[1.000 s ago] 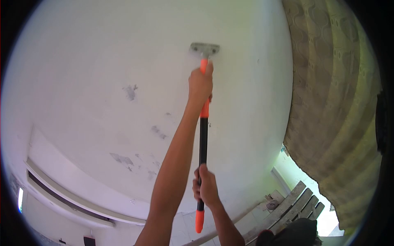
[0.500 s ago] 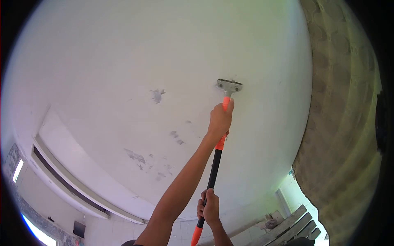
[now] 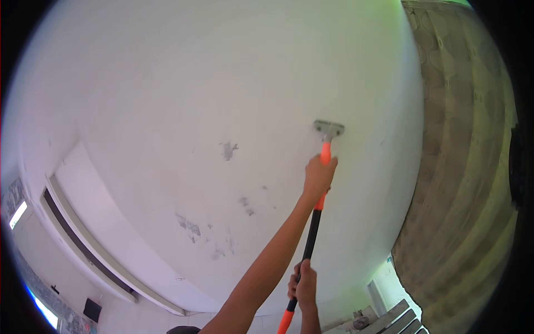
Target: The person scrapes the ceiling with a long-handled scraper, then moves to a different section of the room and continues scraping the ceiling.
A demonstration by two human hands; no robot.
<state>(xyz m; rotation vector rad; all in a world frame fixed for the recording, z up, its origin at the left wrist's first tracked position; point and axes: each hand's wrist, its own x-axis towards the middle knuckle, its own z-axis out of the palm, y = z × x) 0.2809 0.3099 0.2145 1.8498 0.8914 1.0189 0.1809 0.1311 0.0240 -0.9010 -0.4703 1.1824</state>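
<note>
One vast white ceiling fills nearly the whole view, and a patterned curtain hangs down the right side. A long recessed fitting runs along the lower left.

Now the scraper: a long black pole with orange grip sections, raised almost straight overhead. Its flat metal blade looks pressed against the ceiling, well right of the grey bare patches.

The left hand is clenched round the upper orange grip, just below the blade. The right hand is wrapped tight round the black shaft low down, just above the bottom orange end.

The pole looks stiff and fairly light, probably a little top-heavy with that metal head. The orange sections look to be the grippier places to hold, the bare black shaft likely slicker. A wide split grip like this one looks like it gives leverage and steadies the head. The blade edge is best left untouched.
</note>
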